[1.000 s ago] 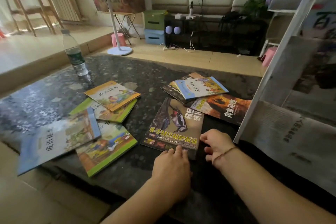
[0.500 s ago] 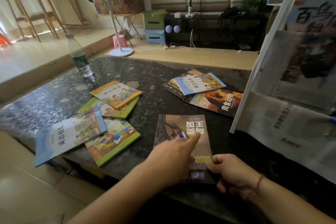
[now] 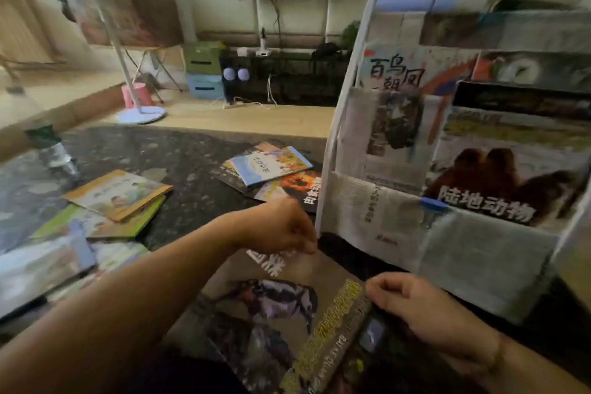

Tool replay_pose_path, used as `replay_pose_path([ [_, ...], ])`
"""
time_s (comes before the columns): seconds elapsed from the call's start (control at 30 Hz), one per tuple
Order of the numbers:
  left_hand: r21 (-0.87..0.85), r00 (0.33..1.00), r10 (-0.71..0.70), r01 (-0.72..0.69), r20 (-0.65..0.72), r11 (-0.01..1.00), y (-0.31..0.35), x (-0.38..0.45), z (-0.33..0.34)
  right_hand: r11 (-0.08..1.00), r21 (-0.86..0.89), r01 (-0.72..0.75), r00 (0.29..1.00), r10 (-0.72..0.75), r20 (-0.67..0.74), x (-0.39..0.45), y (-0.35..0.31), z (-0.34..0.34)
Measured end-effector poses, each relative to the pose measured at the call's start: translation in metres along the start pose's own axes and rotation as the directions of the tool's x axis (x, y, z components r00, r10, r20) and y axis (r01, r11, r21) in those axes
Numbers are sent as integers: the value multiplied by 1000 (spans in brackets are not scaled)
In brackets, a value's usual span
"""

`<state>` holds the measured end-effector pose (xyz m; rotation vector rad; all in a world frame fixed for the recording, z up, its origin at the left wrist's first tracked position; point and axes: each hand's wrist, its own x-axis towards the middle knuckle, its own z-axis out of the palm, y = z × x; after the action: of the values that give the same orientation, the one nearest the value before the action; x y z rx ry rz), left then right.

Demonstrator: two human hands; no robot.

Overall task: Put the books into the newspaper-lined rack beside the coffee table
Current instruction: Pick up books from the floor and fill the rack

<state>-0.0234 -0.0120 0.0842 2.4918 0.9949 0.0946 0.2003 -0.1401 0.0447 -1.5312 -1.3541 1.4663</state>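
Note:
A brown book with a woodpecker on its cover point(image 3: 281, 313) is lifted off the table, close to me. My left hand point(image 3: 281, 227) pinches its far edge. My right hand point(image 3: 415, 307) grips its right edge with curled fingers. The white newspaper-lined rack point(image 3: 383, 224) stands at the right, just beyond the book. Its pockets hold a camel-cover book point(image 3: 511, 176) and a book with black characters point(image 3: 399, 70). More books lie on the dark marble table point(image 3: 192, 163): a blue-edged one point(image 3: 271, 163) atop a fiery-cover one point(image 3: 297, 189), and a yellow one point(image 3: 118, 193) on green ones at the left.
A water bottle point(image 3: 52, 150) stands at the table's far left. Behind the table are a white lamp base point(image 3: 140, 113), a pink stool point(image 3: 137, 94), green and blue boxes point(image 3: 203, 72) and a dark low shelf point(image 3: 287, 77).
Both hands have picked the woodpecker book up from the table and brought it toward me and toward the rack. My view has turned right, so the rack fills more of the frame.

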Motion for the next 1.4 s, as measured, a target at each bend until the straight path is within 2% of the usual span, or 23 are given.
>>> replay_pose_path([
  [0.1, -253, 972, -113, 59, -208, 966, -8, -5, 3, 983, 182, 3, 996, 13, -87, -11, 2, -19],
  [0.13, -343, 945, -176, 74, -276, 936, -10, -7, 8, 986, 165, 5, 996, 9, -85, -15, 3, -23],
  [0.2, -516, 875, -311, 83, -372, 852, -11, -10, 18, 1000, 15, 26, 987, -24, -159, -20, 9, -28],
  [0.3, -728, 782, -499, 87, -373, 680, -6, -10, 32, 981, -187, 47, 945, -105, -311, -23, 13, -32],
  [0.4, -816, 754, -570, 81, -325, 573, 5, -6, 43, 960, -274, 50, 924, -149, -353, -22, 6, -44],
  [0.47, -878, 749, -590, 23, -303, 479, 18, 2, 47, 910, -413, 40, 889, -221, -401, -24, -7, -59],
  [0.5, -907, 745, -599, -21, -295, 420, 26, 8, 47, 844, -536, 26, 845, -305, -439, -26, -19, -69],
  [0.53, -936, 746, -608, -56, -271, 347, 34, 18, 47, 719, -695, 17, 754, -466, -463, -28, -36, -82],
  [0.57, -961, 757, -608, -93, -237, 260, 45, 28, 43, 529, -848, -36, 629, -647, -431, -29, -54, -98],
  [0.6, -976, 772, -599, -127, -211, 179, 58, 39, 39, 349, -929, -122, 514, -779, -359, -29, -75, -114],
  [0.63, -979, 789, -580, -166, -204, 118, 73, 51, 31, 245, -948, -204, 437, -844, -312, -30, -97, -129],
  [0.67, -976, 798, -564, -196, -214, 93, 86, 65, 24, 189, -949, -253, 407, -869, -281, -29, -120, -144],
  [0.77, -946, 800, -527, -323, -288, 26, 123, 105, 9, 142, -955, -259, 419, -874, -244, -27, -169, -181],
  [0.83, -916, 739, -570, -397, -360, 63, 136, 130, 4, 93, -955, -283, 405, -891, -207, -26, -184, -199],
  [0.9, -889, 668, -609, -433, -429, 150, 144, 152, 0, 65, -946, -316, 393, -899, -193, -24, -190, -214],
  [1.0, -846, 613, -586, -429, -531, 317, 150, 172, -5, 56, -941, -334, 343, -923, -176, -19, -186, -232],
  [1.07, -819, 595, -564, -401, -573, 410, 148, 178, -4, 60, -937, -343, 325, -929, -179, -15, -178, -238],
  [1.23, -730, 574, -497, -294, -651, 617, 139, 180, 11, 108, -944, -310, 348, -911, -219, -9, -152, -246],
  [1.33, -663, 555, -461, -236, -692, 710, 132, 176, 21, 112, -948, -298, 357, -908, -219, -7, -137, -245],
  [1.4, -630, 566, -435, -203, -700, 749, 128, 172, 27, 104, -949, -297, 371, -904, -215, -5, -125, -244],
])
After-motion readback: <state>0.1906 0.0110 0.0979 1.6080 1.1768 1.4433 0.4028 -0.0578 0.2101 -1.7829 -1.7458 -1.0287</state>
